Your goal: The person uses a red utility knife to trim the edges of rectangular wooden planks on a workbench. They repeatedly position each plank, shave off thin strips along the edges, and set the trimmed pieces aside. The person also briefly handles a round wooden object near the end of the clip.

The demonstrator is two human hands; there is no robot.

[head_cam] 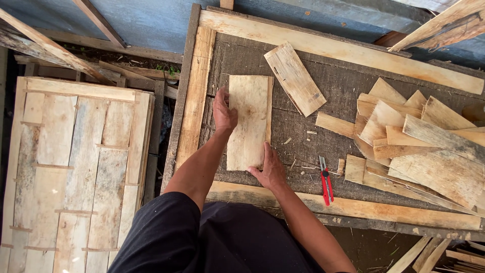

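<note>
While a person in a dark shirt leans over a dark, weathered workbench [303,136], both bare hands steady a pale wooden slat [248,121] lying flat near the centre of the frame. The left hand [224,112] presses against the slat's left edge toward its upper end, fingers curled loosely at the wood's side. The right hand [269,168] rests at the slat's lower right corner, fingers spread and laid on the board rather than closed around it. The slat lies lengthwise, its long sides running up and down the picture, on what looks like a second slat of the same size whose edge shows along its right side.

Just above and to the right, another short plank [294,78] lies tilted on the bench, apart from the held slat. A red utility knife [326,182] sits to the right of the right hand, near but not touching it, beside small wood chips. At the right of the frame a loose heap of offcuts [419,136] overlaps in many directions. Lighter boards frame the bench at its top, left and bottom edges. At the left of the frame, off the bench, stands a panel of nailed slats [76,167].
</note>
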